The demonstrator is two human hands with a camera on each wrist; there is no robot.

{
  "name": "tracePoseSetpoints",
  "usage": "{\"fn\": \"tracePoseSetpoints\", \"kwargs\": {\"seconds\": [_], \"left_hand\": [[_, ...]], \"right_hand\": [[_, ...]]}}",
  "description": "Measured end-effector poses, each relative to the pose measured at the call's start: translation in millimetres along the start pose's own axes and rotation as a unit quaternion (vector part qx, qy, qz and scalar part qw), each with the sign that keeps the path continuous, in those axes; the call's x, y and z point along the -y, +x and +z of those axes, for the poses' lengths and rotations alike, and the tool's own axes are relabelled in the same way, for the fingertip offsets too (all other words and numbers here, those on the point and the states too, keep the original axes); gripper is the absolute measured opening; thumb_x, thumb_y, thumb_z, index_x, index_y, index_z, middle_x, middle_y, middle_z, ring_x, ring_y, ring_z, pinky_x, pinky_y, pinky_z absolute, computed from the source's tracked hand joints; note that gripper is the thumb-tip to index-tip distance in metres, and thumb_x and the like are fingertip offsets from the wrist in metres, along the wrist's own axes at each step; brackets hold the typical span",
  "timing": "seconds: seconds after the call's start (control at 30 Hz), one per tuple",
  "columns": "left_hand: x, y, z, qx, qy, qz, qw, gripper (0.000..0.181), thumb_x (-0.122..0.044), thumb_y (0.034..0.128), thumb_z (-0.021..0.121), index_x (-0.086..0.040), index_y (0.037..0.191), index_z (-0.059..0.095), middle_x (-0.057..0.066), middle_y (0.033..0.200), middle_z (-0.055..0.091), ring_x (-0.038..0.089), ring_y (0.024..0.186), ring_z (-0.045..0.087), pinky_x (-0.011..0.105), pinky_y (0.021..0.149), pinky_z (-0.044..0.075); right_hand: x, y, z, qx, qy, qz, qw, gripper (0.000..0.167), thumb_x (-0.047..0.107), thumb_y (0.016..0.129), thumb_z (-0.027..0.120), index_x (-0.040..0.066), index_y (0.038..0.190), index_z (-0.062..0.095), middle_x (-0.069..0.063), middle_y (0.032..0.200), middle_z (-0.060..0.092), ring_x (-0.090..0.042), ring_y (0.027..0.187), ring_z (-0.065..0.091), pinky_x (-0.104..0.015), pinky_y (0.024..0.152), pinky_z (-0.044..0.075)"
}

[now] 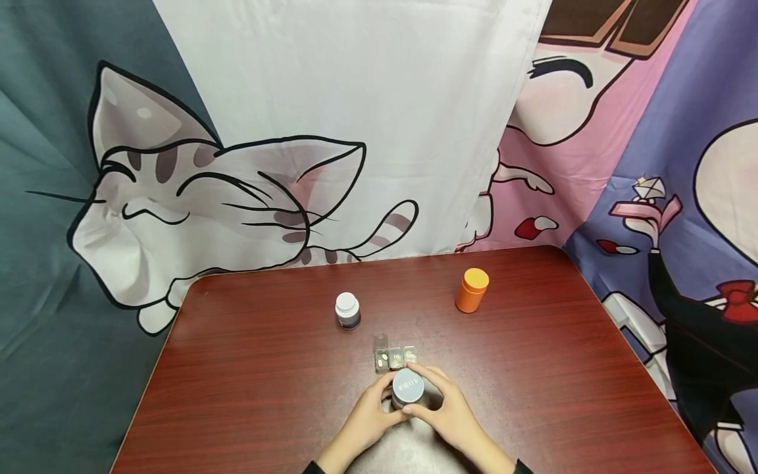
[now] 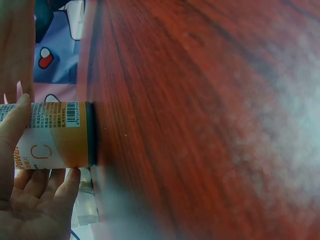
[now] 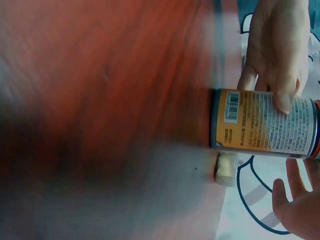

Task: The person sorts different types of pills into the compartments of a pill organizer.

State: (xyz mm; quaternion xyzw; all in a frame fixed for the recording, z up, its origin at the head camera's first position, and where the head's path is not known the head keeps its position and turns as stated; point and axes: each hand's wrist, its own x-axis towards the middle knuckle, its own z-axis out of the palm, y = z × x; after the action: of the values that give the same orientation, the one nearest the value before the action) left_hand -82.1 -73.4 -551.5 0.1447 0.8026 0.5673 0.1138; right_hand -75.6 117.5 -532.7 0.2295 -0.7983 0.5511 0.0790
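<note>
Both hands are at a pill bottle (image 1: pixel 408 387) with a grey lid, upright near the front of the table. Its label is orange and white with a barcode, seen sideways on the bottle (image 2: pixel 55 135) in the left wrist view. My left hand (image 1: pixel 370 411) grips the bottle's body, its thumb lying across the label. At the top, my right hand (image 1: pixel 444 408) holds the lid between thumb and fingers. Just beyond the hands sits a clear pill organizer (image 1: pixel 395 357) with pale pills inside, one lid standing open.
A white-capped dark bottle (image 1: pixel 348 311) stands farther back on the left. An orange bottle (image 1: pixel 472 290) with a yellow lid stands at the back right. The red-brown wooden table (image 1: pixel 254 368) ends at a printed cloth (image 1: pixel 379 99) behind.
</note>
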Motion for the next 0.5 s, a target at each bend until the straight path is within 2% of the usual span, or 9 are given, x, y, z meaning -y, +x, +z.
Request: {"fn": "tracePoseSetpoints", "kwargs": {"seconds": [0.13,0.23,0.37,0.5], "left_hand": [[-0.1,1.0,-0.2,0.003,-0.002,-0.004,1.0,0.064,-0.022,0.0832,0.081,-0.005,0.137,0.052,0.018,0.136,0.056,0.035,0.12,0.058,0.043,0.101,0.046],[0.9,1.6,-0.1,0.005,0.0,-0.004,1.0,0.063,-0.02,0.0827,0.082,-0.005,0.136,0.053,0.018,0.136,0.056,0.035,0.12,0.058,0.044,0.101,0.046],[1.6,2.2,-0.1,0.008,-0.003,-0.003,1.0,0.063,-0.021,0.0822,0.082,-0.006,0.136,0.053,0.016,0.135,0.057,0.034,0.12,0.058,0.043,0.101,0.046],[1.9,2.3,-0.3,0.008,-0.007,-0.003,0.9999,0.065,-0.025,0.082,0.082,-0.009,0.137,0.053,0.012,0.136,0.057,0.031,0.12,0.058,0.04,0.1,0.047]], "right_hand": [[2.1,-2.6,-1.1,-0.012,0.001,-0.004,0.9999,0.062,0.017,0.078,0.083,0.007,0.135,0.06,-0.003,0.127,0.063,-0.022,0.12,0.057,-0.022,0.105,0.037],[-0.1,-2.4,-3.8,-0.001,-0.004,-0.002,1.0,0.062,0.016,0.077,0.084,0.006,0.134,0.06,-0.003,0.128,0.062,-0.021,0.12,0.057,-0.023,0.104,0.038],[-7.0,2.5,-9.9,0.046,-0.006,-0.022,0.9987,0.071,0.011,0.074,0.086,0.005,0.139,0.055,-0.011,0.132,0.056,-0.024,0.123,0.052,-0.029,0.106,0.037],[-9.1,12.8,-18.5,0.12,0.022,-0.051,0.9912,0.079,0.005,0.077,0.082,0.004,0.146,0.044,-0.018,0.139,0.048,-0.028,0.129,0.044,-0.037,0.109,0.033]]}}
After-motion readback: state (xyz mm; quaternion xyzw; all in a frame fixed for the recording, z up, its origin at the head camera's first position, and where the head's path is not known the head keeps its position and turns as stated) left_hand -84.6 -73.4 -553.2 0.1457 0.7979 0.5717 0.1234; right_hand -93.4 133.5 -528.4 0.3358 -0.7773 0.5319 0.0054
